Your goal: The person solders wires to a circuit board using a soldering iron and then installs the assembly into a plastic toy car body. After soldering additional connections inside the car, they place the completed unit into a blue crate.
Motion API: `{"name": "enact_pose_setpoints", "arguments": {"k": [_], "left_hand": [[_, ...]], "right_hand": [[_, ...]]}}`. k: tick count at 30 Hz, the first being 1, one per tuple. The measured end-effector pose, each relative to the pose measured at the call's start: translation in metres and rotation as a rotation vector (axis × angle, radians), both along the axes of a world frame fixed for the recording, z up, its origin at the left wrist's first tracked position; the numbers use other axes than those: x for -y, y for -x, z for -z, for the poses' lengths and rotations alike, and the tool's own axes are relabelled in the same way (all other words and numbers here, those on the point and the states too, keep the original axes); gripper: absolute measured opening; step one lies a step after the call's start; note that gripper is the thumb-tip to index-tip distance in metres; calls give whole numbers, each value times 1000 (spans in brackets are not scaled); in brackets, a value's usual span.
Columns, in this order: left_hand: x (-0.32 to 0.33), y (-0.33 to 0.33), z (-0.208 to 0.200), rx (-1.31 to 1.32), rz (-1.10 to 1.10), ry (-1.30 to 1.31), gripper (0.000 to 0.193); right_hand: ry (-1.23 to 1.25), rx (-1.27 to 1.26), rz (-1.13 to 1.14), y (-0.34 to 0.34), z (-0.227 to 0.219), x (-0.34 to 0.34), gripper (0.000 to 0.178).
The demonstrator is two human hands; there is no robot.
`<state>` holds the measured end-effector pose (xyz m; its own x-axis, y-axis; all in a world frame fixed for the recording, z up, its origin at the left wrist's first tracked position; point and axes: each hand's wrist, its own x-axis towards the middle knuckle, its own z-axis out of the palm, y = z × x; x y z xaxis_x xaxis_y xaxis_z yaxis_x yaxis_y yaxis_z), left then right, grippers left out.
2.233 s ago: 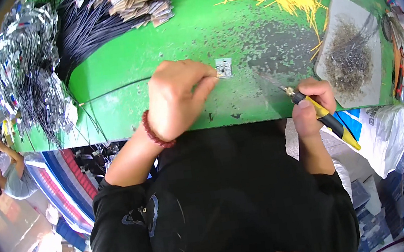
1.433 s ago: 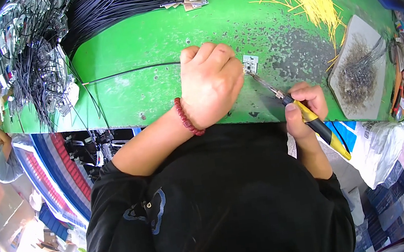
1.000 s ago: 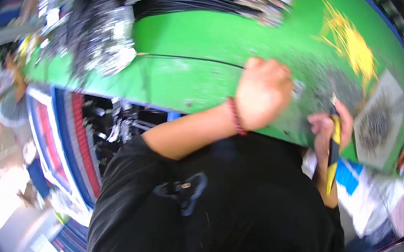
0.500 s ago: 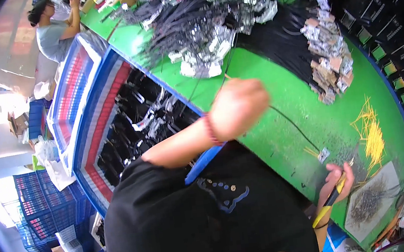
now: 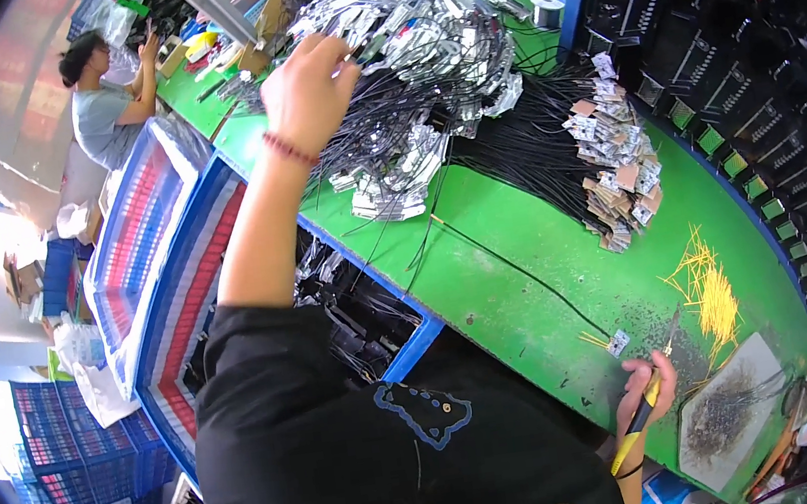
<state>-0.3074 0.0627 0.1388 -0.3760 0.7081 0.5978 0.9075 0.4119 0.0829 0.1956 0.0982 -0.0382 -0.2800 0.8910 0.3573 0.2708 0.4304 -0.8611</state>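
My left hand (image 5: 309, 97), with a red bracelet at the wrist, reaches over the left edge of a heap of black cables with silvery ends (image 5: 438, 36). Its thumb stands apart from the bent fingers, and I see nothing held in it. My right hand (image 5: 650, 388) is closed round a yellow and black soldering iron (image 5: 638, 425), whose thin tip points away from me. Just beyond that hand lies a small silvery circuit board (image 5: 618, 342), joined to a single black cable (image 5: 527, 272). Short yellow wires (image 5: 592, 340) lie beside the board.
A bundle of cables with small boards (image 5: 618, 155) lies on the green table (image 5: 491, 312). Loose yellow wires (image 5: 705, 290) and a stained pale plate (image 5: 736, 413) are at the right. A wire spool (image 5: 547, 9) and black racks (image 5: 716, 93) stand farther off. Another person (image 5: 104, 107) works far left.
My left hand has moved from above the table's near edge, away and leftward, to the cable heap. My right hand still holds the soldering iron by the small board. The whole view has shifted.
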Motion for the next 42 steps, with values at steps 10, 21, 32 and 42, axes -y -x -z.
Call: {"name": "enact_pose_setpoints", "arguments": {"k": [10, 21, 32, 42], "left_hand": [[66, -147, -104, 253, 685, -48, 35], [-48, -225, -81, 307, 1104, -38, 48], [-97, -275, -31, 584, 1274, -53, 39], [-94, -301, 9, 1492, 1082, 151, 35]], "right_hand": [[25, -258, -22, -16, -51, -20, 28], [-116, -355, -253, 26, -174, -65, 41], [33, -535, -36, 22, -158, -70, 28], [-629, 14, -103, 33, -128, -56, 48]]}}
